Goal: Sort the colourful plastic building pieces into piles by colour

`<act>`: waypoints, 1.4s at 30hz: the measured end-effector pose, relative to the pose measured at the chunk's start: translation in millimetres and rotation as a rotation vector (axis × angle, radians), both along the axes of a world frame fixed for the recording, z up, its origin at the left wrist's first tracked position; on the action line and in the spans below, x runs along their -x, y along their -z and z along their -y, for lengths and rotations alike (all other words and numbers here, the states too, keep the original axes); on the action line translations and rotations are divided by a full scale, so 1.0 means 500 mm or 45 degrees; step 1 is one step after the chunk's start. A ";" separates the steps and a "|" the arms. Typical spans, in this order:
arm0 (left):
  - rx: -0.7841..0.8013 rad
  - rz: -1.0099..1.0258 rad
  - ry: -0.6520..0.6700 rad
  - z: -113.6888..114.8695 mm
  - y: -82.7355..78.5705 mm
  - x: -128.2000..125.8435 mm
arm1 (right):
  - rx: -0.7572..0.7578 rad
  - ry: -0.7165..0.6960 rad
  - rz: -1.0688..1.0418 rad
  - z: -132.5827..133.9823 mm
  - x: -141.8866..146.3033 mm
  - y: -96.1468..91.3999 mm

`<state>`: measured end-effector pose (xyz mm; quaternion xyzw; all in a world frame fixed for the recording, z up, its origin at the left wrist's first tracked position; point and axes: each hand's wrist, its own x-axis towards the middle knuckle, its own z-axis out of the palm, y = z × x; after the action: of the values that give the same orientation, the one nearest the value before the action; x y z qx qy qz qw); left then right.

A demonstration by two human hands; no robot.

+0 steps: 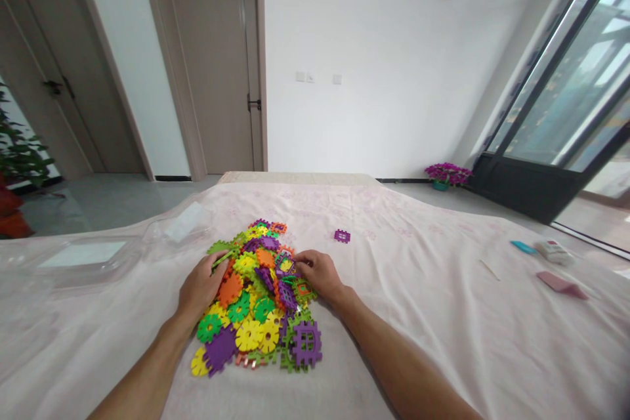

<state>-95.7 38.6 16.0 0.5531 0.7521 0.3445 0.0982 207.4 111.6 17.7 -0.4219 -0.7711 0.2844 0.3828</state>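
In the head view, a pile of interlocking plastic building pieces (251,292) lies on the pale, floral-patterned tablecloth (418,341), between the two forearms. The pile comprises toothed squares and slotted discs in purple, green, yellow and orange, overlapping at various angles. The hands are apart, one at each side of the pile. The left hand (199,285) is at the left edge; a thin green piece (220,260) shows at its thumb and fingers, but whether they are closed on it cannot be told. The right hand (317,273) is at the right edge, thumb and fingers bent inward beside a multicoloured square piece (285,264); whether it grips anything cannot be told. A purple toothed square (342,236) lies flat beyond the right hand, apart from the pile. At the near right of the pile, a larger purple toothed square (307,344) overlaps green pieces. Clear plastic containers (81,261) occupy the left side of the cloth. At the far right lie a blue item (522,247) and a pink item (562,284).
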 end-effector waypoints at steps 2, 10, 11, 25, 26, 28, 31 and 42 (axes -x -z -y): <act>0.007 -0.003 -0.004 0.000 0.000 0.000 | 0.006 -0.029 0.015 0.001 0.001 0.001; 0.000 0.005 -0.001 0.000 -0.001 -0.001 | 0.165 0.009 -0.210 -0.007 0.006 0.010; 0.000 0.005 -0.004 0.001 -0.001 -0.001 | 0.165 0.035 -0.252 -0.010 0.006 0.012; 0.007 0.007 0.021 -0.001 0.002 0.002 | -0.021 0.799 -0.327 -0.101 -0.159 0.019; 0.009 0.006 0.018 -0.001 0.003 0.003 | -0.060 0.865 -0.235 -0.103 -0.169 0.022; 0.021 0.005 0.015 -0.002 0.004 0.005 | -0.143 0.913 -0.041 -0.102 -0.180 0.027; 0.035 0.011 0.014 -0.003 0.006 0.006 | -0.232 0.768 0.252 -0.093 -0.174 0.026; 0.006 0.002 0.008 0.001 -0.001 0.000 | -0.227 0.557 0.655 -0.064 -0.152 0.008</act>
<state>-95.9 37.9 16.3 0.5551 0.7511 0.3428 0.1011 283.3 143.8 13.6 -0.6001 -0.7553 0.0116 0.2633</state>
